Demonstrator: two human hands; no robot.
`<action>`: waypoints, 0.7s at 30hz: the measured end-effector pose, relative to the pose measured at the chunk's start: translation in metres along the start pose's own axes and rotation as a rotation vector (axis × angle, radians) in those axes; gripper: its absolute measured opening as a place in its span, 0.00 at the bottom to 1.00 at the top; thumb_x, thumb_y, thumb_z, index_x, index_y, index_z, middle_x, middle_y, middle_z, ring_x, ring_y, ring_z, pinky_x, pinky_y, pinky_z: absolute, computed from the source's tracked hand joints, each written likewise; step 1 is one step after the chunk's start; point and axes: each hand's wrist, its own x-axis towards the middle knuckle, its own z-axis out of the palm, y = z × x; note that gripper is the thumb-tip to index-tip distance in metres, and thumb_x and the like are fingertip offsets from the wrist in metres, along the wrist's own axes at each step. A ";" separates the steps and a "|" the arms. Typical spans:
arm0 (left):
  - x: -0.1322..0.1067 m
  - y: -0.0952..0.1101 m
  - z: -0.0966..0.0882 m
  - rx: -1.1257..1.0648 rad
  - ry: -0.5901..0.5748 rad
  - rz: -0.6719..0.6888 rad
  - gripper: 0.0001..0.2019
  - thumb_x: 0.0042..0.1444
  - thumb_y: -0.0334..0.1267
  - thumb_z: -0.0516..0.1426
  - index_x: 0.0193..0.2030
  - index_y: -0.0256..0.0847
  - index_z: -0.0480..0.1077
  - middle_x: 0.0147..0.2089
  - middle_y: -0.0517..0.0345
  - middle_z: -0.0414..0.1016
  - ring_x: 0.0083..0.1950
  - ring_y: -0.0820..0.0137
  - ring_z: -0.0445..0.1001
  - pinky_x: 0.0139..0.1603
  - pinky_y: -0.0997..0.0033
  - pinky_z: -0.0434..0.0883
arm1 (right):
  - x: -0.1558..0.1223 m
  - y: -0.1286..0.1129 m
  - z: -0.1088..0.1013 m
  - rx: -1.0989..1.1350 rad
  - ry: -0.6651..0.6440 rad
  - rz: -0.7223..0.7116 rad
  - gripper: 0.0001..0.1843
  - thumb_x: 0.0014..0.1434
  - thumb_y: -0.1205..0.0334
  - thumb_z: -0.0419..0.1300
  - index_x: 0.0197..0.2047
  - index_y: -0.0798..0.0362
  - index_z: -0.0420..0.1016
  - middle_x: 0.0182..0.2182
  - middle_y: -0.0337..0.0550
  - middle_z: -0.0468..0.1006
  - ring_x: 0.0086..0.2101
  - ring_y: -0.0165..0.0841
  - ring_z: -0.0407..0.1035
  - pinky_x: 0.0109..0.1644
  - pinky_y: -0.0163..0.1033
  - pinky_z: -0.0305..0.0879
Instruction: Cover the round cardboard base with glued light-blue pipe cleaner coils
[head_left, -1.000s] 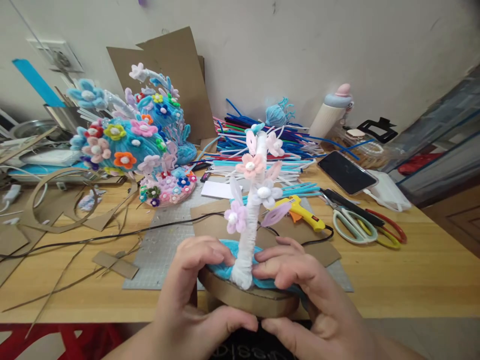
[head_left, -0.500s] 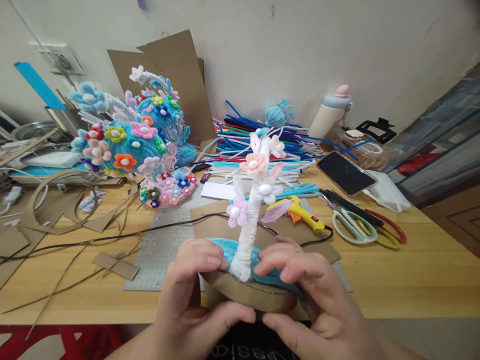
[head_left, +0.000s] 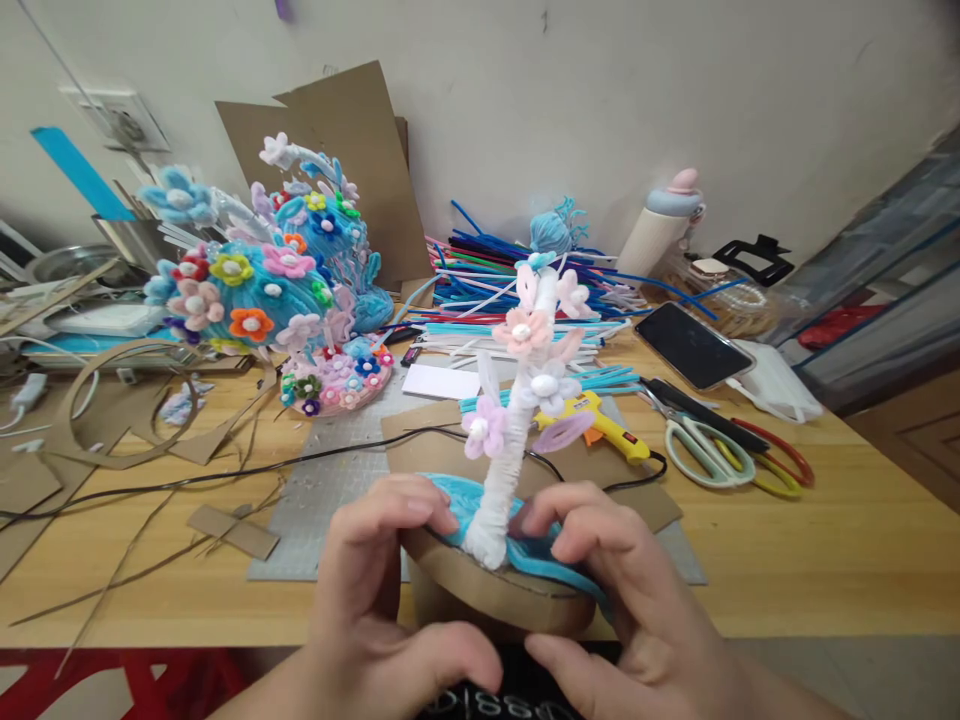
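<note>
I hold a round cardboard base (head_left: 495, 595) topped with blue fuzzy pipe cleaner (head_left: 540, 555) at the table's front edge. A white pipe-cleaner stem (head_left: 517, 440) rises from it, leaning right, with pink, lilac and white flowers on it. My left hand (head_left: 375, 610) grips the base's left side, fingers curled over the blue top, thumb underneath. My right hand (head_left: 622, 600) grips the right side, fingertips pressed by the stem's foot.
A finished blue flower-covered craft (head_left: 255, 280) stands back left. A heap of coloured pipe cleaners (head_left: 510, 290) lies behind. A yellow glue gun (head_left: 607, 425), scissors (head_left: 712, 450), a phone (head_left: 690, 345), a bottle (head_left: 660, 230), cardboard scraps (head_left: 112, 420) and a grey cutting mat (head_left: 330, 500) cover the wooden table.
The stem has tilted further right as both hands turned the base a little. My right fingers have shifted closer to the stem's foot.
</note>
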 end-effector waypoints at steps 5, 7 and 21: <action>0.008 0.010 -0.012 -0.123 0.158 -0.241 0.15 0.55 0.38 0.63 0.47 0.48 0.66 0.40 0.60 0.68 0.47 0.71 0.71 0.51 0.73 0.72 | 0.000 0.001 -0.001 0.019 0.017 0.054 0.28 0.49 0.76 0.60 0.48 0.40 0.58 0.47 0.36 0.66 0.48 0.29 0.67 0.53 0.31 0.67; 0.011 0.007 -0.020 -0.095 0.212 -0.298 0.12 0.55 0.34 0.63 0.44 0.48 0.67 0.40 0.61 0.68 0.44 0.73 0.71 0.48 0.76 0.73 | -0.001 0.002 -0.002 0.026 0.012 0.059 0.29 0.49 0.77 0.60 0.49 0.40 0.58 0.47 0.36 0.66 0.48 0.29 0.67 0.54 0.31 0.66; 0.013 -0.008 -0.084 0.117 0.575 -0.324 0.01 0.61 0.35 0.57 0.38 0.44 0.70 0.26 0.71 0.67 0.31 0.80 0.66 0.34 0.77 0.68 | -0.003 0.003 -0.003 0.015 -0.009 0.032 0.31 0.49 0.77 0.60 0.52 0.40 0.58 0.47 0.39 0.67 0.49 0.32 0.66 0.56 0.34 0.67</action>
